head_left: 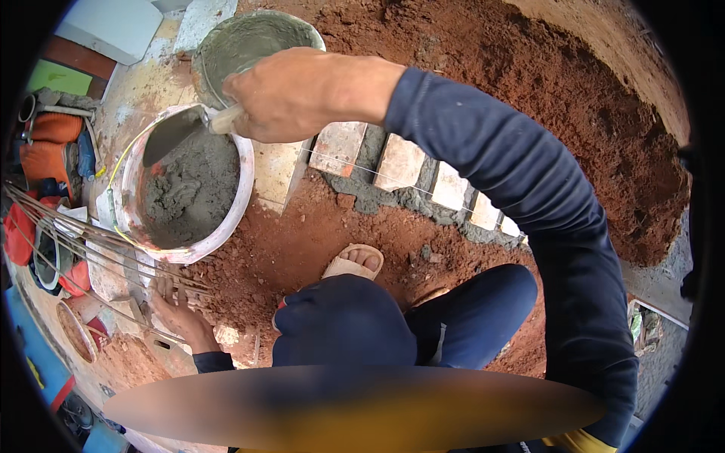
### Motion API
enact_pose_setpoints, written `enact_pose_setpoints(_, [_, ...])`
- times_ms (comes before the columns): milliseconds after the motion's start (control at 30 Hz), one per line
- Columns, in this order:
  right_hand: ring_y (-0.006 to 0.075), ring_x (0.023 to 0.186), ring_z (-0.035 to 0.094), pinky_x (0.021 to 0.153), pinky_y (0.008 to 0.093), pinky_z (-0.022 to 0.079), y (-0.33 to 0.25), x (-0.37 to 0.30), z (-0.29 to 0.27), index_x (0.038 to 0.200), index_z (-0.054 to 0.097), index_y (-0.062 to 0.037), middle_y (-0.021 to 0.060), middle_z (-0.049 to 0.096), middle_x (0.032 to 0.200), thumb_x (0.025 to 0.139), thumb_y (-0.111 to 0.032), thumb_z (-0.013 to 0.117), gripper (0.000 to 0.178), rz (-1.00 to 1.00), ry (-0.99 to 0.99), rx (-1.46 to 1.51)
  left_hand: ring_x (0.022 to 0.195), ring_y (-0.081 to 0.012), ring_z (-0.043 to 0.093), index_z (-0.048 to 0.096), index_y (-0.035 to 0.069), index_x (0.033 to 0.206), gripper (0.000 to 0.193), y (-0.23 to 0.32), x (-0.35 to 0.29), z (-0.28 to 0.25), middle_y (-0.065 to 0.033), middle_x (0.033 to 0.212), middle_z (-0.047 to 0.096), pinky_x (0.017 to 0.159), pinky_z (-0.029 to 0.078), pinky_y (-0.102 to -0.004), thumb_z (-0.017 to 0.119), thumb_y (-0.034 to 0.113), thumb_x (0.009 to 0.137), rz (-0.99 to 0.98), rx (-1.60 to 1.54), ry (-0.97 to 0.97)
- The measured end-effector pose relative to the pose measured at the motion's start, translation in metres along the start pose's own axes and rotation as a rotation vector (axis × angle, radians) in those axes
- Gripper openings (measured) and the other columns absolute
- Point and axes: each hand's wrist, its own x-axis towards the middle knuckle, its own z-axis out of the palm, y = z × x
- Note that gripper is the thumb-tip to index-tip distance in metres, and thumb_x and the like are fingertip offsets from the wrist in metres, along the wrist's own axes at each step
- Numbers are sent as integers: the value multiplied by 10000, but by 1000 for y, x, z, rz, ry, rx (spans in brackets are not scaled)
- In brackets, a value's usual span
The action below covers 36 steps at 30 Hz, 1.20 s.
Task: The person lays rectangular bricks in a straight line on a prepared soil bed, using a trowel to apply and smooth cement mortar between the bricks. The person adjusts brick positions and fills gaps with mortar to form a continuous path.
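Here, the right hand (281, 94), stretched leftward, grips a trowel (171, 137).

The white bucket (246, 175) has rusty smears (its wire handle (128, 149) is yellow); the mortar (198, 189) inside it is grey. At the bucket's upper rim, the trowel (172, 137) is dark grey, cream-handled. Right of the bucket, whitish bricks (399, 161) bear reddish patches.

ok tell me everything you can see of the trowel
The trowel has a broad, dark grey, metal-looking blade and a pale handle gripped by the right hand. It is held over the white bucket of grey mortar, blade pointing toward the picture's lower left. Whether the blade touches the mortar is unclear.
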Motion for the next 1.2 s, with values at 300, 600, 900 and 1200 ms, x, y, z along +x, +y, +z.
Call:
enact_pose_setpoints(300, [51, 650, 566, 582, 237, 493, 62, -159, 7, 1223, 618, -60, -15, 584, 824, 1069, -375, 603, 350, 276, 163, 776, 911, -141, 651, 671, 6, 1299, 360, -24, -80, 114, -82, 1134, 658, 817, 545, -285, 689, 188, 990, 199, 341, -1125])
enact_pose_setpoints(600, [82, 427, 452, 390, 248, 433, 60, -292, 125, 1284, 598, -49, -21, 472, 628, 1088, -403, 546, 409, 946, 395, 1301, 1503, -348, 401, 240, 90, 1650, 833, -104, -128, 289, -189, 1690, 280, 1190, 427, -458, 642, 212, 930, 1077, 978, -1654])
enact_pose_setpoints(900, [95, 364, 441, 361, 251, 404, 60, -307, 139, 1169, 638, -91, -11, 463, 586, 1088, -452, 530, 385, 903, 448, 1346, 1074, -358, 690, 706, 69, 1053, 285, -112, -117, 295, -170, 1155, 709, 925, 552, -458, 702, 267, 848, 1233, 601, -1306])
enact_pose_setpoints(1200, [98, 528, 531, 493, 251, 462, 86, -303, 134, 1176, 648, -4, -6, 499, 716, 1088, -414, 521, 438, 972, 563, 1195, 1134, -322, 622, 753, 53, 1167, 368, -105, -119, 267, -93, 1167, 703, 967, 499, -473, 710, 300, 899, 1122, 1180, -1562])
